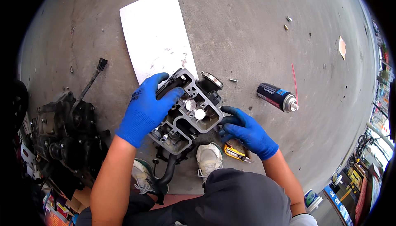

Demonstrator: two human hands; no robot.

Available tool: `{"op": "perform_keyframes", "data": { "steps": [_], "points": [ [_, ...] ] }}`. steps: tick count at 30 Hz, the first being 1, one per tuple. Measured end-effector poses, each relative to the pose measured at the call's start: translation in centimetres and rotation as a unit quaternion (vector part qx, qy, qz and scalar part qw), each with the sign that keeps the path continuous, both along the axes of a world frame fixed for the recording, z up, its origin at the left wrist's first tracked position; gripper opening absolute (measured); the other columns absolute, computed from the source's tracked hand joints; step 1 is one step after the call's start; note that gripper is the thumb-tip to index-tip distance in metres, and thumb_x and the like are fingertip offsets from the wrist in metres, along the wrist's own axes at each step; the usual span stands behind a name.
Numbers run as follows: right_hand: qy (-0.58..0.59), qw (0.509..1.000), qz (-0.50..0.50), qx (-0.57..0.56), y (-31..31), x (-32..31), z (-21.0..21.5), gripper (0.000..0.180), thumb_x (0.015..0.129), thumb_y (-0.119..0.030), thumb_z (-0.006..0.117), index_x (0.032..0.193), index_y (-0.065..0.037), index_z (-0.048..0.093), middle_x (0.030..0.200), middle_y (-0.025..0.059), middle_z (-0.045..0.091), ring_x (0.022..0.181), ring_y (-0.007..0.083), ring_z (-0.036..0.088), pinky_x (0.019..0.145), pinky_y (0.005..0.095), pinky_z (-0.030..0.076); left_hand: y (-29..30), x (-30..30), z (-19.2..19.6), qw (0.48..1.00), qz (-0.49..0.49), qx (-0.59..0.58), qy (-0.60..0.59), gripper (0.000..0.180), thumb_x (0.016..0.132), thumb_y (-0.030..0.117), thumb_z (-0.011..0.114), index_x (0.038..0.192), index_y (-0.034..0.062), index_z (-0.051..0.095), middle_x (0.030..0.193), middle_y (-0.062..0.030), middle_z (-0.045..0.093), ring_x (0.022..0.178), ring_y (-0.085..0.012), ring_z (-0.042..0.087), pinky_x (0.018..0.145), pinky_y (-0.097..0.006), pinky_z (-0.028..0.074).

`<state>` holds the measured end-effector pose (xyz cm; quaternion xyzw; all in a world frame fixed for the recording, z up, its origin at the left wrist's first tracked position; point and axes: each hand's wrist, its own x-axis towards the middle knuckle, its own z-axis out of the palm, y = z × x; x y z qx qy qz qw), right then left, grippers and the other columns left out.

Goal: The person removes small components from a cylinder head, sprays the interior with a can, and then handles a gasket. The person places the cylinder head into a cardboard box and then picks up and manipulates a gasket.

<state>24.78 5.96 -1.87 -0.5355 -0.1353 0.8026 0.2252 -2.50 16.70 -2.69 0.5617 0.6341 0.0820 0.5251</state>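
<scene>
A grey metal engine cylinder head (194,91) is in front of me, tilted, between my two blue-gloved hands. My left hand (144,104) grips its left side, with the thumb over the top and the fingers along the far left edge. At the right corner, the bent fingers of my right hand (249,134) press against its side; some fingertips are hidden. Two shiny round valve tappets (200,114) show in the cavity. A black round fitting with a metal clamp (212,81) sticks out at the far right side.
White paper (154,28) lies beyond the cylinder head. A dark spray can (275,97) with a red straw lies to the right. A yellow utility knife (235,152) is below my right hand. A black engine (68,135) stands at left; a bolt (234,80) lies nearby.
</scene>
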Motion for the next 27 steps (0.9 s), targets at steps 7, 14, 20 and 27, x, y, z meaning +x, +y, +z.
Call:
{"op": "perform_keyframes", "data": {
  "steps": [7, 14, 20, 27],
  "points": [
    [-0.050, 0.992, -0.065, 0.091, -3.2, -2.9, -0.4, 0.042, 0.094, -0.013, 0.064, 0.127, 0.006, 0.045, 0.107, 0.0170, 0.063, 0.089, 0.0193, 0.067, 0.076, 0.0327, 0.058, -1.0, 3.7, 4.5, 0.997, -0.064, -0.016, 0.049, 0.049, 0.095, 0.041, 0.063, 0.118, -0.0022, 0.064, 0.102, -0.0155, 0.071, 0.091, -0.0158, 0.065, 0.083, -0.032, 0.051],
    [-0.076, 0.970, -0.021, 0.228, -5.4, -6.1, 4.7, 0.052, 0.088, -0.018, 0.069, 0.128, 0.004, 0.044, 0.107, 0.0159, 0.062, 0.089, 0.0194, 0.065, 0.077, 0.0346, 0.055, -3.6, 1.7, 10.5, 0.991, 0.011, 0.117, -0.056, 0.049, 0.105, 0.040, 0.049, 0.125, -0.0028, 0.064, 0.114, -0.0140, 0.069, 0.104, -0.0198, 0.063, 0.097, -0.033, 0.047],
    [-0.262, 0.872, 0.059, 0.410, -3.7, -7.7, 8.1, 0.050, 0.080, -0.028, 0.073, 0.109, 0.005, 0.048, 0.088, 0.0249, 0.064, 0.074, 0.0400, 0.066, 0.065, 0.0461, 0.052, -1.6, 2.4, 11.0, 0.957, 0.063, 0.198, -0.204, 0.045, 0.103, 0.037, 0.053, 0.121, -0.0027, 0.066, 0.114, -0.0112, 0.070, 0.107, -0.0169, 0.063, 0.098, -0.031, 0.047],
    [-0.403, 0.744, 0.101, 0.523, -3.6, -8.7, 5.8, 0.042, 0.079, -0.034, 0.074, 0.096, -0.002, 0.053, 0.071, 0.0132, 0.059, 0.060, 0.0293, 0.064, 0.050, 0.0390, 0.050, 0.9, 2.8, 7.2, 0.958, 0.048, 0.169, -0.227, 0.043, 0.102, 0.030, 0.042, 0.110, -0.0041, 0.066, 0.108, -0.0122, 0.069, 0.099, -0.0194, 0.066, 0.092, -0.032, 0.051]
  ]
}}
